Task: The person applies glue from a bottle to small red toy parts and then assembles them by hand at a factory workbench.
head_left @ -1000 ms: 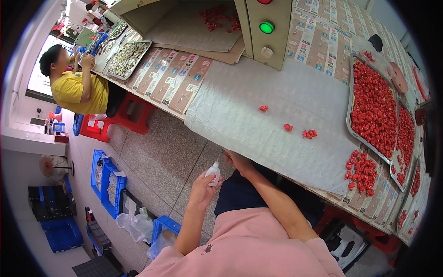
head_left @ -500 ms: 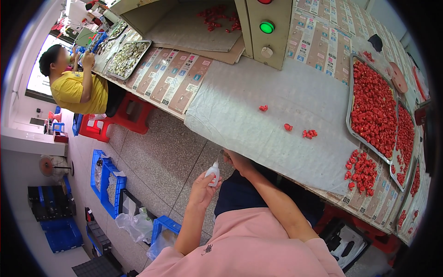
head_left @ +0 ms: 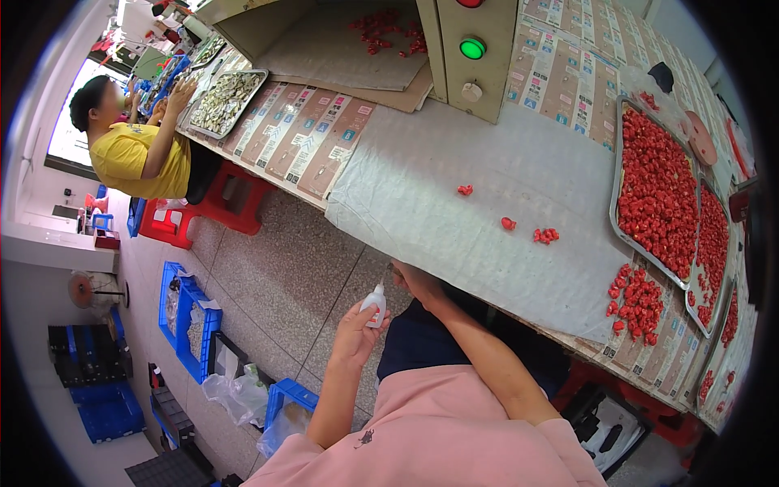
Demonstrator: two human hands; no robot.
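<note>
My left hand (head_left: 355, 334) is closed round a small white squeeze bottle (head_left: 374, 307), holding it upright with the nozzle pointing up. Just beyond the nozzle, my right hand (head_left: 415, 282) is by the near edge of the table, its fingers bent together. A small dark bit shows at those fingertips, too small to name, and part of the hand is hidden. On the grey sheet (head_left: 454, 243) covering the tabletop lie a few small red pieces (head_left: 546, 235), out of reach of both hands' fingers.
Trays of red pieces (head_left: 657, 195) and a loose red pile (head_left: 635, 304) are at the right. A metal cabinet with a green light (head_left: 471, 48) stands at the back. A person in yellow (head_left: 146, 158) sits at the far left. Blue crates (head_left: 193, 333) stand on the floor.
My hands and the bottle stay almost in place. The person in yellow has raised a hand and moved it to the right. The view has shifted very slightly.
</note>
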